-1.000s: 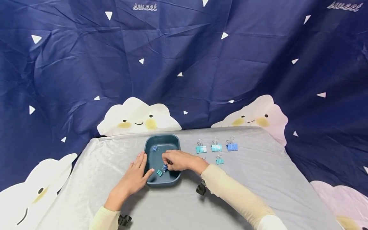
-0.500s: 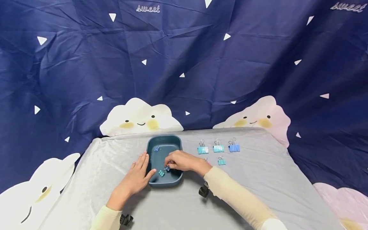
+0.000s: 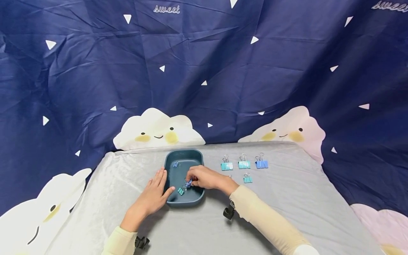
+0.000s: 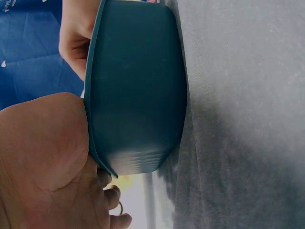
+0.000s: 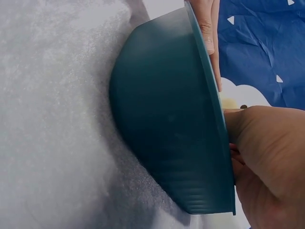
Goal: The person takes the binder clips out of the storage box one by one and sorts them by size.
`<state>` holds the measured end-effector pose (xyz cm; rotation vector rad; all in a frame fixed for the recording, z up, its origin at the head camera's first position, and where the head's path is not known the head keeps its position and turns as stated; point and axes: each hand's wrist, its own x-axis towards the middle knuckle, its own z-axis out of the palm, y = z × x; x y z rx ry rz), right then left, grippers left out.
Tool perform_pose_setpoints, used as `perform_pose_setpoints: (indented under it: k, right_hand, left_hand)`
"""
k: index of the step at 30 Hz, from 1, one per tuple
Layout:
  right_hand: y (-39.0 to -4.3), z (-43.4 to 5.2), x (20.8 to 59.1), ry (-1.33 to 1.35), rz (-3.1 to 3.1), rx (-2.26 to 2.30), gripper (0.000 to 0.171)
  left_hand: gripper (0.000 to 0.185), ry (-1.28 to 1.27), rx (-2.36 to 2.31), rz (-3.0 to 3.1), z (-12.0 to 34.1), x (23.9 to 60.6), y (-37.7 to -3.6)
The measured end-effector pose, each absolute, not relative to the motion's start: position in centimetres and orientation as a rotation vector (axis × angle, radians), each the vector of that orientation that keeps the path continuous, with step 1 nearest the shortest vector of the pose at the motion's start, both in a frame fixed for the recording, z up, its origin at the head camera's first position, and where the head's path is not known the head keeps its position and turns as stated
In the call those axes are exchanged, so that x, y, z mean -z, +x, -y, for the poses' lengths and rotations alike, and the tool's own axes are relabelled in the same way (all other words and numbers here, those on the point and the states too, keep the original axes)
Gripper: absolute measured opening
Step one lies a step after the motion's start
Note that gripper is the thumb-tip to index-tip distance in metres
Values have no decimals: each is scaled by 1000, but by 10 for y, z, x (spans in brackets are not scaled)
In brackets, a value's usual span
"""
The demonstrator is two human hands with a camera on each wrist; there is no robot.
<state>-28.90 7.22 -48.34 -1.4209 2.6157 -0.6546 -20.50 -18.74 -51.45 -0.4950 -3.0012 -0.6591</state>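
Note:
A dark teal plastic box (image 3: 185, 204) stands on the grey cloth. My left hand (image 3: 151, 194) rests along its left rim, fingers straight and thumb over the edge. Inside, my right hand (image 3: 204, 176) pinches a small blue binder clip (image 3: 188, 183) between thumb and fingers. Close below it lies a small teal binder clip (image 3: 181, 191); a second blue binder clip (image 3: 175, 164) lies near the far left corner. Both wrist views mostly show the box's outer wall (image 4: 138, 90), which hides the clips. In the right wrist view, my right hand's fingers dip behind the rim (image 5: 217, 105).
Right of the box, a back row holds two teal binder clips (image 3: 227, 166) and a larger blue binder clip (image 3: 261, 164). In front sits a smaller teal binder clip (image 3: 247, 179); another clip (image 3: 230, 176) is mostly hidden behind my right wrist. A patterned blue curtain (image 3: 220, 71) hangs behind.
The head view has shifted slightly. My right hand has raised the blue clip a little, away from the teal one beside it. My left hand stays on the box's rim.

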Motion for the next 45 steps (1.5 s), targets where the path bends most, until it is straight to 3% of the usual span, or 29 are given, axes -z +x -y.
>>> perform_pose_setpoints:
  k: [16, 45]
  right_hand:
    - [-288, -85, 478, -1469, -2660, 716, 15]
    - [-281, -139, 451, -1243, -2736, 1011, 22]
  left_hand:
    - [81, -482, 655, 3034, 185, 504, -201]
    - [84, -437, 595, 3079, 184, 503, -202]
